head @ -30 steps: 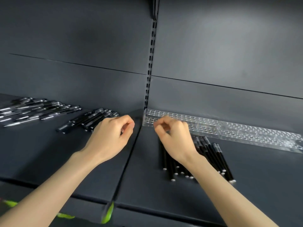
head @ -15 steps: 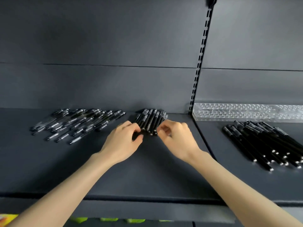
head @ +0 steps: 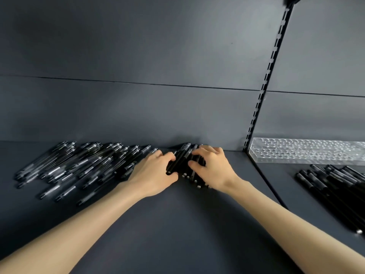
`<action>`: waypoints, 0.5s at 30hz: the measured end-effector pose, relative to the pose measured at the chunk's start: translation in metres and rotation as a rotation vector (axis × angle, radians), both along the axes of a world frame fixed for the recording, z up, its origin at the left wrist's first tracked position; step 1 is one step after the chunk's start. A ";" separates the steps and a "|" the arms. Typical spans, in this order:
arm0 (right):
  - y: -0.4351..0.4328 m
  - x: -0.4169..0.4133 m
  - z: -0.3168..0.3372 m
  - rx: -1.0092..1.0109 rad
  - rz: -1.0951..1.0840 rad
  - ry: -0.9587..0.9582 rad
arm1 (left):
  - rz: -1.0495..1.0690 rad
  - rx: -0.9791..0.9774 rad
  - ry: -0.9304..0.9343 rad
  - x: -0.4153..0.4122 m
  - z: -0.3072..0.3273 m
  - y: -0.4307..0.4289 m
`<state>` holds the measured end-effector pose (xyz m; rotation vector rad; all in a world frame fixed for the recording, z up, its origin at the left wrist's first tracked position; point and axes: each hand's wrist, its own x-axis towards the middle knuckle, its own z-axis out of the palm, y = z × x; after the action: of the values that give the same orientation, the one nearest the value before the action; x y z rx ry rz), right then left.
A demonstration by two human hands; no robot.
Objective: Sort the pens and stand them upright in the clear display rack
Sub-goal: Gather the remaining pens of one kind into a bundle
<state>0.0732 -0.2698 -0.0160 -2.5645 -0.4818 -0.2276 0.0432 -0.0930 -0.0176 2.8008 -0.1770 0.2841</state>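
Observation:
A small bundle of black pens [head: 182, 161] lies on the dark shelf [head: 177, 224] near the back wall. My left hand [head: 156, 175] grips the bundle from its left side, thumb under the near ends. My right hand [head: 211, 168] grips it from the right, fingers curled over the top. A loose spread of black and clear pens [head: 75, 167] lies to the left. The clear display rack [head: 308, 152], full of small holes, lies on the neighbouring shelf at the right with no pens standing in it.
Another pile of black pens [head: 335, 186] lies in front of the rack at the right edge. A slotted upright [head: 262, 93] divides the two shelf bays. The grey back wall stands close behind the bundle.
My view has swung left, away from the rack. Both hands moved from the rack's left end to the small bundle and closed round it from either side.

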 end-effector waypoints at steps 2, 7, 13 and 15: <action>0.004 0.009 -0.005 -0.035 0.000 0.007 | -0.008 0.048 -0.051 0.009 -0.001 0.001; 0.008 0.016 -0.016 -0.037 0.007 -0.057 | 0.002 0.051 -0.076 0.023 -0.005 0.001; 0.013 0.010 -0.017 -0.004 0.082 -0.061 | 0.063 0.215 -0.073 0.026 -0.004 0.011; 0.014 0.010 -0.016 -0.003 0.093 -0.063 | 0.073 0.348 -0.108 0.026 -0.005 0.010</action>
<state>0.0827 -0.2558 -0.0318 -2.5368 -0.6235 -0.2752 0.0691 -0.0829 -0.0221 3.1424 -0.1629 0.4629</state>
